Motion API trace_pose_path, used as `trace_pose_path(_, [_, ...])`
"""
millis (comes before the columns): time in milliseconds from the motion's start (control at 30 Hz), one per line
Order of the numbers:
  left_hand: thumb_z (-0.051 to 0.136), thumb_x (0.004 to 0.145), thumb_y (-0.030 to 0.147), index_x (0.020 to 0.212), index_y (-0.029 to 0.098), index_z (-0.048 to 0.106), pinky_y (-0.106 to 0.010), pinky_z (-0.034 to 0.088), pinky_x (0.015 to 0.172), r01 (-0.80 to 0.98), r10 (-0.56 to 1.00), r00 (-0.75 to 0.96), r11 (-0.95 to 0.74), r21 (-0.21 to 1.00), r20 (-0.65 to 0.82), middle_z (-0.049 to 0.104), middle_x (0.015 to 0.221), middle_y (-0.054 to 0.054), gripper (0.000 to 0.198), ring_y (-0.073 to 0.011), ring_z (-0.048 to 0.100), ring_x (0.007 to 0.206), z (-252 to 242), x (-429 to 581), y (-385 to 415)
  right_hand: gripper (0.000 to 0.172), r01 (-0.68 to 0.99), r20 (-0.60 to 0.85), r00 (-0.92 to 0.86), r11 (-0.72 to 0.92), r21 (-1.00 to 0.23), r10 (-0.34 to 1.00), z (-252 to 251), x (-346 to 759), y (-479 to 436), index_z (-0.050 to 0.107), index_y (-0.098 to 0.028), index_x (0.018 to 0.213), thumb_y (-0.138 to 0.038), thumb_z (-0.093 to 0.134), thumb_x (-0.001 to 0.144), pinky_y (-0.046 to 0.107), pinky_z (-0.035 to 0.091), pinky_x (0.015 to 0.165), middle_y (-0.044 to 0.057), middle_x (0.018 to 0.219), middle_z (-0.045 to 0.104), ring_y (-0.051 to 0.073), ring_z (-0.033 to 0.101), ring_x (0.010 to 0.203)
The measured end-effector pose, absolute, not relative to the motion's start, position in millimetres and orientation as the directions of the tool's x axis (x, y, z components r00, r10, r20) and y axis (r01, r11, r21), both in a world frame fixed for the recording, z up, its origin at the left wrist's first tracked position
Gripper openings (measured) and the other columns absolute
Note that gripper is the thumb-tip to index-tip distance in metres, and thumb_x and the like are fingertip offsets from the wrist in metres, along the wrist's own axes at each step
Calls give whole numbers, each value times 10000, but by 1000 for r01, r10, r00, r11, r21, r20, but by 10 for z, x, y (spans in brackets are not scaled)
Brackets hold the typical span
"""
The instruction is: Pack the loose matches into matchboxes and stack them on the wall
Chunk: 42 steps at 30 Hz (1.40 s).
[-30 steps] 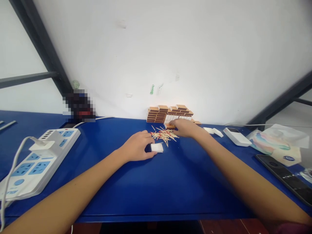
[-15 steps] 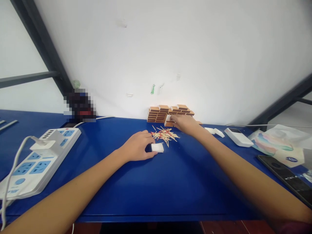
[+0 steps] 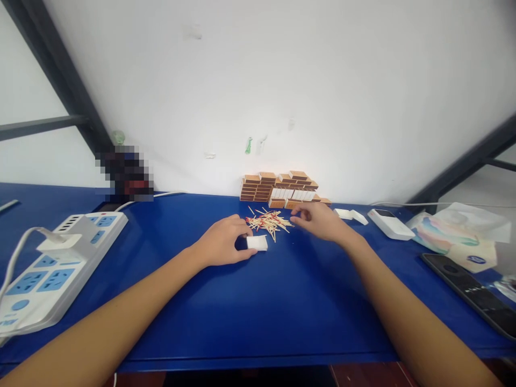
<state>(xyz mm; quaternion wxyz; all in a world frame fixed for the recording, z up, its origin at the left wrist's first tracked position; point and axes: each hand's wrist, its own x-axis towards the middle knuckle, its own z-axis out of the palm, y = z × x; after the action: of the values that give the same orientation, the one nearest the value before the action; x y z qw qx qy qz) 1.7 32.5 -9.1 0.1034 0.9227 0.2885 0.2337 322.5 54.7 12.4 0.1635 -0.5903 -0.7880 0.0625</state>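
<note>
The left hand [image 3: 223, 242] is holding a white matchbox tray [image 3: 257, 243]; the right hand [image 3: 320, 220] is hovering, fingers parted, beside loose matches [image 3: 269, 221], stacked matchboxes [image 3: 258, 189] standing behind.

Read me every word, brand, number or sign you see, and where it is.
No text reads clearly.
Tissue pack: blue oval logo, lettering too small.
Power strip: lettering near its lower-left end, too blurred.
Smartphone: pale marks, possibly not writing.
Stacked matchboxes: any print too small.
</note>
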Motion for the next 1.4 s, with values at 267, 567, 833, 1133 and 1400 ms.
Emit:
trace_pose_path(267, [728,885,448,1038,221,728,-383,503,825,496,604,706,-794,351,369,713,955,-45,274,-230,602,940,-75,0,342,274,828,94,-418,421,-370,904,111,3116,480,728,-173,1085,-371,636,920,318,435,694,86,937,717,202,606,774])
trace_pose_path(567, [735,887,444,1047,221,719,-380,510,834,502,607,702,-793,346,373,715,964,-39,275,-224,612,952,-80,21,315,199,857,120,-372,391,-337,920,20,3131,510,683,-170,949,-342,589,984,315,419,692,86,942,716,200,606,789])
trace_pose_path(833, [727,897,430,1053,220,724,-387,520,842,499,595,709,-802,328,378,718,974,-48,262,-228,621,951,-70,13,307,135,875,165,-419,445,-189,893,-7,3059,489,702,-180,953,-295,639,985,317,430,726,95,996,702,221,631,879])
trace_pose_path(1133, [746,880,412,1073,219,719,-390,528,844,503,594,709,-803,318,379,729,1008,-45,274,-229,631,966,-48,23,290,190,925,77,-353,361,-123,932,-44,3118,486,646,-164,952,-275,525,1048,319,440,748,128,1059,669,227,636,874])
trace_pose_path(1400, [736,896,431,1051,214,721,-406,528,834,571,651,641,-759,313,408,727,982,-53,267,-238,628,947,-53,58,270,188,869,185,-435,464,-171,881,104,2993,326,579,-182,943,-288,490,1069,314,447,731,100,1031,632,204,615,831])
